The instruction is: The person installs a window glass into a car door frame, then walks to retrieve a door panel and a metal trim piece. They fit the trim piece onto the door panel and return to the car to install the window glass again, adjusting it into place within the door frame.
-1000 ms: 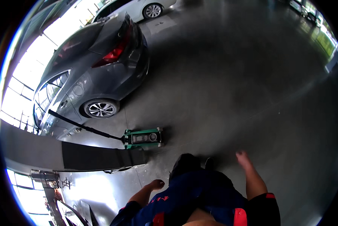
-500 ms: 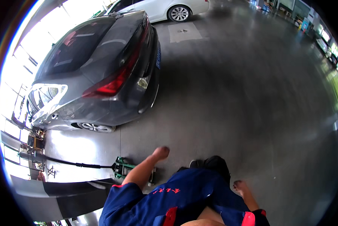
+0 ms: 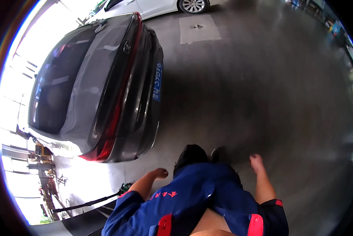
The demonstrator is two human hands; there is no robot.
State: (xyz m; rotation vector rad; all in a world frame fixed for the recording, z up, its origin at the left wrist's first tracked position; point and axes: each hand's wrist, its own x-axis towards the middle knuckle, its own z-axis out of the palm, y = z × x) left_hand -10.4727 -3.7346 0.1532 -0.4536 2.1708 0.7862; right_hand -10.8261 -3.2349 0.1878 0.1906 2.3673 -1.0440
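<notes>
My left hand (image 3: 160, 173) hangs beside my body, its fingers loosely curled, with nothing visible in it. Farther forward, my right hand (image 3: 256, 162) is raised a little over the floor on my right, also loosely curled; I see no object there. Neither hand touches anything. The rear of a dark grey car (image 3: 86, 78), with a red light strip and a blue plate, stands ahead on the left, apart from my left hand. Partly behind my left arm is a green floor jack (image 3: 125, 188) with a long black handle (image 3: 91, 203).
A white car (image 3: 157, 7) stands at the far side, near a pale floor patch (image 3: 200, 31). Equipment (image 3: 46, 177) lines the bright windows on the left. A dark panelled surface (image 3: 80, 224) lies at the lower left. Grey floor (image 3: 255, 86) stretches ahead and right.
I have stepped forward and the other leg leads. The grey car's rear now shows more squarely. My right hand has swung forward and my left hand back; the jack has slipped lower in view.
</notes>
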